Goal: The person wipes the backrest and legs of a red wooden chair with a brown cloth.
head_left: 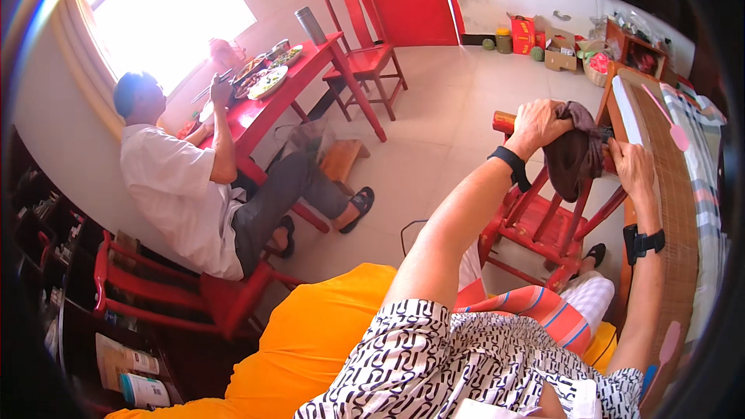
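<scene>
A dark brown cloth [570, 159] hangs bunched over the top of a red wooden chair [543, 221] in front of me. My left hand [537, 122] is closed on the upper left of this cloth, by the end of the chair's top rail. On the other side my right hand [632, 167] has its fingers bent at the cloth's right edge, gripping it. The folds hide part of the chair back. Both my arms reach forward, a black band on each wrist.
At left a person [178, 171] sits eating at a red table [291, 97] with dishes. Another red chair [372, 62] stands behind it. To my right runs a mat-covered bed [671, 264]. A small wooden stool [341, 161] and boxes [560, 50] stand on the floor.
</scene>
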`<state>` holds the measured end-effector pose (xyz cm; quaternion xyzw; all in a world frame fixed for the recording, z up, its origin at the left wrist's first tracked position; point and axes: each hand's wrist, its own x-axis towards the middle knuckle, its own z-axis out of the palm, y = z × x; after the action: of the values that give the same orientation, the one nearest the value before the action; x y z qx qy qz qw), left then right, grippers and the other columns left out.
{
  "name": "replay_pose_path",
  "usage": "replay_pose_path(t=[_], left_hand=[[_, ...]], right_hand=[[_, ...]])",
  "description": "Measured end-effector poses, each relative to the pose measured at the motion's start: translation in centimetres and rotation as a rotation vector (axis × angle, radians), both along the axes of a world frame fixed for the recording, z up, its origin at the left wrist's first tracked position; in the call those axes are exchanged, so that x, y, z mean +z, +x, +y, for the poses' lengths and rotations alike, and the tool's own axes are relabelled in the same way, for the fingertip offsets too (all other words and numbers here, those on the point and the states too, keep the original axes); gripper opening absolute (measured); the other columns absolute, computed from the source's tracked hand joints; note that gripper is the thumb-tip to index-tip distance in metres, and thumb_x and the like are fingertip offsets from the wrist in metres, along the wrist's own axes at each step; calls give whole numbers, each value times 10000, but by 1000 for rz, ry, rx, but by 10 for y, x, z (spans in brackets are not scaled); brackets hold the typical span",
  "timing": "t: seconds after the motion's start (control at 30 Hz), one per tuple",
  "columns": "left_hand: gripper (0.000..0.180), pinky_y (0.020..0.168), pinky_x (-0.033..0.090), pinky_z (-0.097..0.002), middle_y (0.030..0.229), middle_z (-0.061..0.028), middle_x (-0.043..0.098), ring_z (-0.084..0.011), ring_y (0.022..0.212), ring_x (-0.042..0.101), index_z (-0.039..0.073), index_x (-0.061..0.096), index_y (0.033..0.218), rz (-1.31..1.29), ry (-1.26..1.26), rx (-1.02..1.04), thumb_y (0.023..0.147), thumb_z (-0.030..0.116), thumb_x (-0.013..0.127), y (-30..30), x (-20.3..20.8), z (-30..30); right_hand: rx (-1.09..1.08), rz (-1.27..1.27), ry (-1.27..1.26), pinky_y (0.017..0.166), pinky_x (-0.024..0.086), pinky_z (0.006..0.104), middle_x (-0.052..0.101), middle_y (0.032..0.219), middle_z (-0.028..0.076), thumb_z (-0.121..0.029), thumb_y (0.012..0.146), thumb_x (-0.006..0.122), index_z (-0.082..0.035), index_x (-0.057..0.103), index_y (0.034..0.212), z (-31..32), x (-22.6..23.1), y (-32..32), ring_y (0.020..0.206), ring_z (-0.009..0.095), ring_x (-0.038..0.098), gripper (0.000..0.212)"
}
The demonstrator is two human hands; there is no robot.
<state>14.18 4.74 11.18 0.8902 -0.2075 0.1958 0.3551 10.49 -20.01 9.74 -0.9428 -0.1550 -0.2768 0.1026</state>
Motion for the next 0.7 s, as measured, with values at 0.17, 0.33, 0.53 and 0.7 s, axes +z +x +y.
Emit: replay_pose_path(t=[0.17,0.33,0.53,0.7], left_hand=[[308,728,503,-495,769,-232,663,-435,770,641,75,703,866,-13,17,40,749,347,618,-4,-3,4],[299,732,499,-503,764,-241,655,-443,773,633,65,696,852,-43,-35,3,751,334,615,-4,-2,-5],[305,733,500,-499,763,-240,656,-440,772,633,65,702,857,-51,-45,14,743,337,623,-3,-1,-1],[310,726,501,-493,765,-231,659,-432,776,638,68,703,852,-73,-39,7,752,352,629,-1,-2,-4]], right_hand=[[-45,65,34,571,467,505,607,670,268,-421,1006,447,21,671,712,6,-2,2,647,448,617,576],[-60,-27,-5,563,466,506,609,667,261,-411,1009,447,14,647,716,-6,-9,4,644,441,619,554],[-71,-114,30,534,474,477,620,657,239,-364,1006,475,9,641,733,2,-15,7,610,413,626,491],[-94,-155,-18,509,480,453,631,652,219,-341,1003,490,-2,645,729,-1,-15,6,580,386,632,462]])
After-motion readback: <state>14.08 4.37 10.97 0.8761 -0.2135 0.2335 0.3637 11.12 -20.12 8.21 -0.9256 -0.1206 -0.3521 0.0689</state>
